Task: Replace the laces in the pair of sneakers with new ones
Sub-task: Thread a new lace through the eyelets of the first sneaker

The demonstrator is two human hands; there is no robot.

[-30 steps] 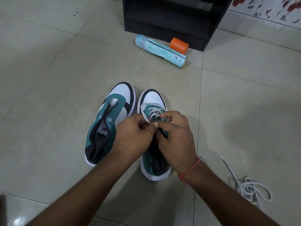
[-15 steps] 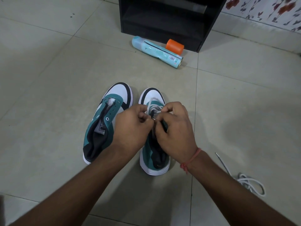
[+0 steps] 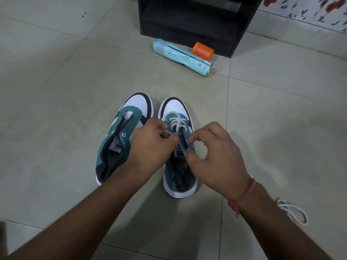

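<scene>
Two teal, white and black sneakers stand side by side on the tiled floor, toes away from me. The left sneaker (image 3: pixel 120 139) has bare eyelets and no lace. The right sneaker (image 3: pixel 176 109) carries a white lace (image 3: pixel 177 123) crossed through its front eyelets. My left hand (image 3: pixel 150 147) pinches a strand of that lace at the left side of the shoe. My right hand (image 3: pixel 216 156) pinches another blurred strand over the tongue, a red thread around its wrist.
A loose white lace (image 3: pixel 293 212) lies coiled on the floor at the right. A light blue tube (image 3: pixel 180 57) and an orange cylinder (image 3: pixel 202 50) lie in front of a black open cabinet (image 3: pixel 189 19). A flowered wall (image 3: pixel 309 10) is at the far right.
My hands, close together over the right sneaker before, have drawn apart. The right hand pulled back toward me with a strand, and more of the crossed lace shows.
</scene>
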